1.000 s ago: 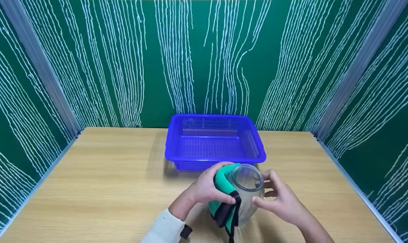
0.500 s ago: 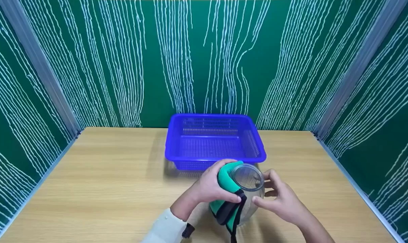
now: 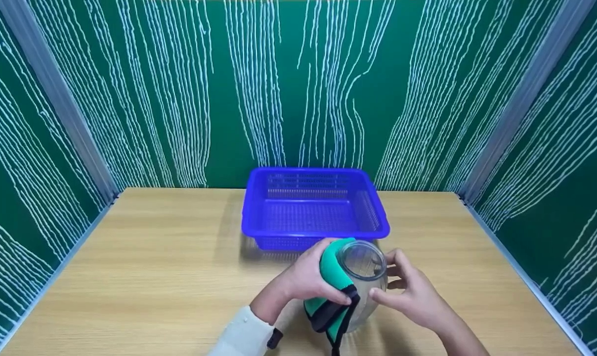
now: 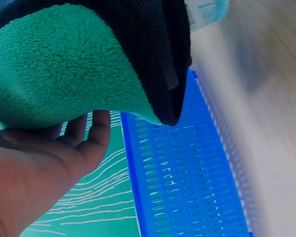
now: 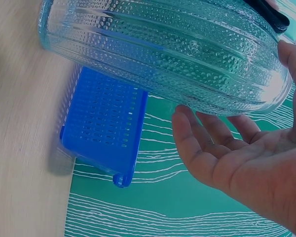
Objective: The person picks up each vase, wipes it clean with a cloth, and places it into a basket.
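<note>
Place: small walled work booth, lab-like; building around it can't tell
Back wall [image 3: 291,99]: green panel, wavy white lines running down
Side walls [image 3: 21,148]: 2, same green and white pattern
Corner posts [image 3: 63,99]: 2, grey, metal-looking, 1 per back corner
Tabletop [image 3: 170,257]: light wood-grain, reaches back wall
Edge strips [image 3: 523,274]: pale, along tabletop sides

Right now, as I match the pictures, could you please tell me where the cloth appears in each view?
Head: the cloth is below and right of centre, in the left hand, beside the jar.
Left wrist: large, across the upper left.
Right wrist: its black edge shows near the top right corner.
Shared landmark: the blue basket, visible in all three.
</note>
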{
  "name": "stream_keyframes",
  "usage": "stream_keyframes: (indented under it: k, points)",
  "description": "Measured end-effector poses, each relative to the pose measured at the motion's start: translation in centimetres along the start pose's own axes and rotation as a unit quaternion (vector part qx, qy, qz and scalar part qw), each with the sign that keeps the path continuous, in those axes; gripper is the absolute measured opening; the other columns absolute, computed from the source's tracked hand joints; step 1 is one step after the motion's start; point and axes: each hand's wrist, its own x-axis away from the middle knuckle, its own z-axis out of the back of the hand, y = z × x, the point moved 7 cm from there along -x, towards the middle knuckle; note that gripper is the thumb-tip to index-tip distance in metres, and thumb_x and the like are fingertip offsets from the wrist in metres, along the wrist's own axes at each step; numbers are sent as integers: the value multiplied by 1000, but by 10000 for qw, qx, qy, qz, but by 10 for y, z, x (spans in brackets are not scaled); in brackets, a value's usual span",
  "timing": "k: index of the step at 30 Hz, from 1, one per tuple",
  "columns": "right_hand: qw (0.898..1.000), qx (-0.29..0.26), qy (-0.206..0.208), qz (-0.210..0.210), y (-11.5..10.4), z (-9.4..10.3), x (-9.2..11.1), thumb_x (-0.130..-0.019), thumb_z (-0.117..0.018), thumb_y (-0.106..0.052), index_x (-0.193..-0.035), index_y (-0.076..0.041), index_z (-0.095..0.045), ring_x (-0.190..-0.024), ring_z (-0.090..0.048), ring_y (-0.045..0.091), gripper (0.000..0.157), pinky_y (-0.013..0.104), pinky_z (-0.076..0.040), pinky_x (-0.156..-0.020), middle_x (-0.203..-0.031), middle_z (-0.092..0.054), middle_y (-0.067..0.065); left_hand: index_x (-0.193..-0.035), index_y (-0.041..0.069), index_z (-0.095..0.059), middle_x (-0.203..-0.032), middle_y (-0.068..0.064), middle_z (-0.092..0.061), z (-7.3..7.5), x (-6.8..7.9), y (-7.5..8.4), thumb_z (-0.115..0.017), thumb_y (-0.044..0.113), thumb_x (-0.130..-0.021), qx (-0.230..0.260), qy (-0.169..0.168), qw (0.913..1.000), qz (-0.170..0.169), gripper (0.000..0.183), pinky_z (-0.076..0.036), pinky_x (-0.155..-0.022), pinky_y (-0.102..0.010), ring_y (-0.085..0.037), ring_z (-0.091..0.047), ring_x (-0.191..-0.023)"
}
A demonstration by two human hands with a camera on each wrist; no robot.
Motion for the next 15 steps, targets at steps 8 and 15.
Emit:
stream_keyframes:
  k: [8,15]
  points:
    - [9998,-48,-129,125,-1,-1,1,-70,-72,-23,-107,-12,-42,-97,-52,23,49,32,-47,-74,-106,-54,3,-123,40,-34,-115,16,-49,-2,0,-8,-87,33,-42,207,-78,9993,-305,97,-37,-89,-29,-5,-47,-104]
    - [9999,-30,-95,141,0,-1,2,-70,-73,-22,-106,-13,-42,-97,-52,22,49,31,-47,-74,-105,-54,3,-124,37,-34,-116,16,-49,-2,2,-8,-87,32,-42,131,-140,9989,-422,98,-36,-92,-29,-4,-47,-105]
